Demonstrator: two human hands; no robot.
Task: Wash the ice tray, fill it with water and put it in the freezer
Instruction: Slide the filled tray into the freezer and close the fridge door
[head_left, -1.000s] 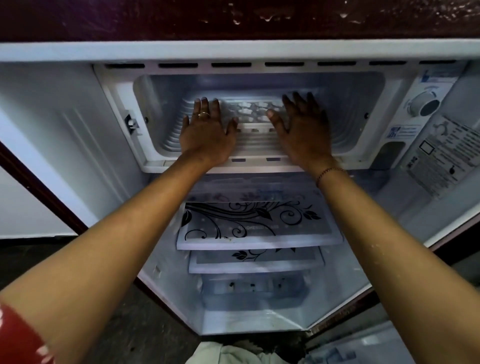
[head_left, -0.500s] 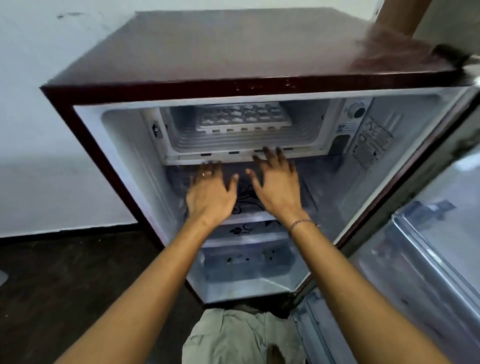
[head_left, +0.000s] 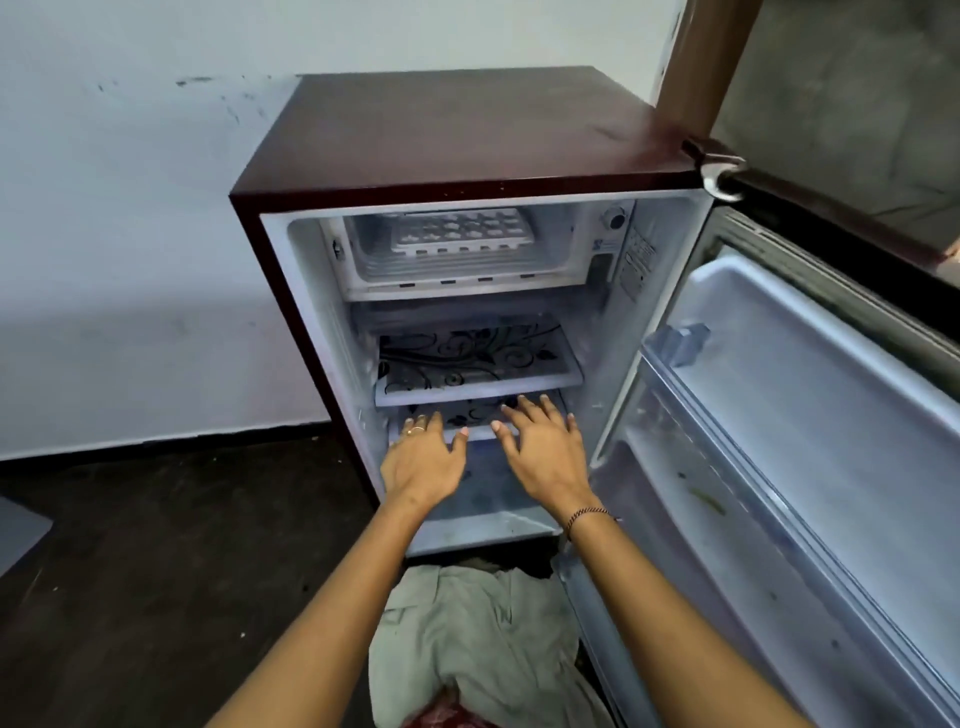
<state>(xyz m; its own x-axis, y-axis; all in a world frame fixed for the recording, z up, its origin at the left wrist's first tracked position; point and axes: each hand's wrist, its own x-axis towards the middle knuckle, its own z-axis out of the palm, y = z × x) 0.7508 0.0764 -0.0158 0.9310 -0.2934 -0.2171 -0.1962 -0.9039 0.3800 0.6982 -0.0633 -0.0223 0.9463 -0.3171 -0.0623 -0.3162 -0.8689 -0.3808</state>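
Ice tray (head_left: 462, 232) sits flat inside the freezer compartment (head_left: 363, 260) at the top of the open fridge, both hands, left (head_left: 423, 457) and right (head_left: 545, 454), spread empty in front of the lower shelves, so only closing the door (head_left: 810, 415) looks left.

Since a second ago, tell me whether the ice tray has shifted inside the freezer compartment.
No. The ice tray lies on the freezer compartment floor, as before; only both hands, the left hand and right hand, have drawn back, empty.

Dim, soft daylight; wide-angle bending at edges, slight overall softness.
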